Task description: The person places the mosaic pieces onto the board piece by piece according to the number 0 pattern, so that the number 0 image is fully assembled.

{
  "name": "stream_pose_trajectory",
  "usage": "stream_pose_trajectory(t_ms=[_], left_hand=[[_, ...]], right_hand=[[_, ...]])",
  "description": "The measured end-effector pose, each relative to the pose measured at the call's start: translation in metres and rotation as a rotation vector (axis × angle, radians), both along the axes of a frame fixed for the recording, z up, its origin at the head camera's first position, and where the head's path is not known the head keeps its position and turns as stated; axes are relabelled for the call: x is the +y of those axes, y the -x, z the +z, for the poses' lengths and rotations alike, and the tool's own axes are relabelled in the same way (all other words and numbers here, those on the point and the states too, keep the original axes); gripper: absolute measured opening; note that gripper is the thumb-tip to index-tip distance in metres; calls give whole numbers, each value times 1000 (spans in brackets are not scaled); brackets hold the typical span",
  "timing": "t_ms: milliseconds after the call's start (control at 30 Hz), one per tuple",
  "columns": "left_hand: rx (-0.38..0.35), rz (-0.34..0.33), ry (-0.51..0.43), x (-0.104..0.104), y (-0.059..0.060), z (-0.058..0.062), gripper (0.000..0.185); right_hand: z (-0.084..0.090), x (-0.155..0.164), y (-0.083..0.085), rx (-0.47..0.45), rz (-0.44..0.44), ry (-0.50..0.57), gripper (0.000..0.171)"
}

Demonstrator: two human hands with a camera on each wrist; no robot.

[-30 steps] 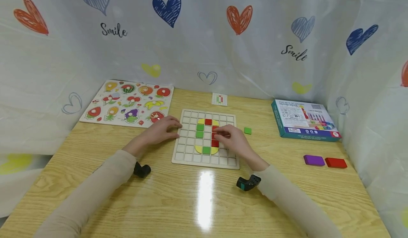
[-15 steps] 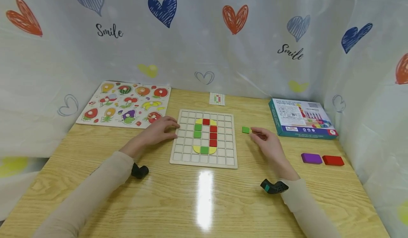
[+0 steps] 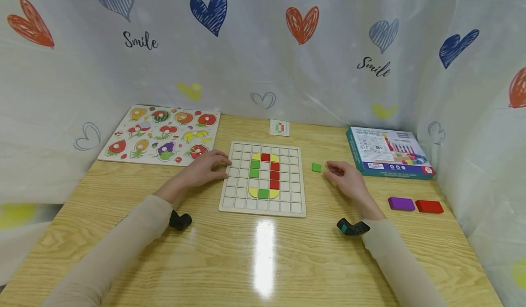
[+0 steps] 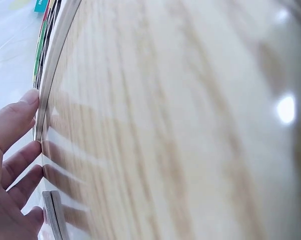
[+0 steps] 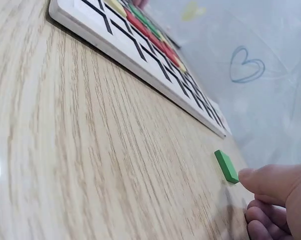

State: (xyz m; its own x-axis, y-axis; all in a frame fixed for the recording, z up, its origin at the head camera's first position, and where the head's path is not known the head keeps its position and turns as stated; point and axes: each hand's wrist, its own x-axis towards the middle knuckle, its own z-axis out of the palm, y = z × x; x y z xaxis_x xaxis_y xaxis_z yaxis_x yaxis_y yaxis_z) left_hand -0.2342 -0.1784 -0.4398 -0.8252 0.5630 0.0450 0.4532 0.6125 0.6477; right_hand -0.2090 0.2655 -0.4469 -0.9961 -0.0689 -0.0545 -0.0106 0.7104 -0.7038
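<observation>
Resting on the wooden table [image 3: 123, 234], the white grid board [image 3: 263, 177] serves as the landmark; its middle cells hold red, green and yellow tiles in an oval ring; the left hand [image 3: 203, 168] lies at the board's left edge, its straight fingers [image 4: 13, 122] pressed against the rim and holding nothing; the right hand [image 3: 344, 175] lies on the table to the right of the board, its fingers loosely curled and empty, with the thumb tip [image 5: 270, 182] just beside the loose green tile [image 3: 316, 167], though contact cannot be told; that tile lies flat between the board and the right hand; farther right of the board sits a teal game box [image 3: 388, 154]; nearer than the box lie a purple block [image 3: 402, 203] and a red block [image 3: 429, 206], side by side; left of the board lies a fruit puzzle [image 3: 162, 134]; behind it, a small pattern card [image 3: 280, 127].
</observation>
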Motion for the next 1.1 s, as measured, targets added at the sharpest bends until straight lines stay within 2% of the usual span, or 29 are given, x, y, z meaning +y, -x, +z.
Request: stream_pose_trajectory(t_ms=[500,800,1100], left_hand=[[3,3,3,-2,0,-1,35],[4,3,1,-1,1,-2,34],[4,-3,13,0,0,0,35]], right_hand=[[-4,-6,13,41,74,-51,55],[-5,-12,15,107,104,-79,39],[-4,-13,14,109,98,-75,29]])
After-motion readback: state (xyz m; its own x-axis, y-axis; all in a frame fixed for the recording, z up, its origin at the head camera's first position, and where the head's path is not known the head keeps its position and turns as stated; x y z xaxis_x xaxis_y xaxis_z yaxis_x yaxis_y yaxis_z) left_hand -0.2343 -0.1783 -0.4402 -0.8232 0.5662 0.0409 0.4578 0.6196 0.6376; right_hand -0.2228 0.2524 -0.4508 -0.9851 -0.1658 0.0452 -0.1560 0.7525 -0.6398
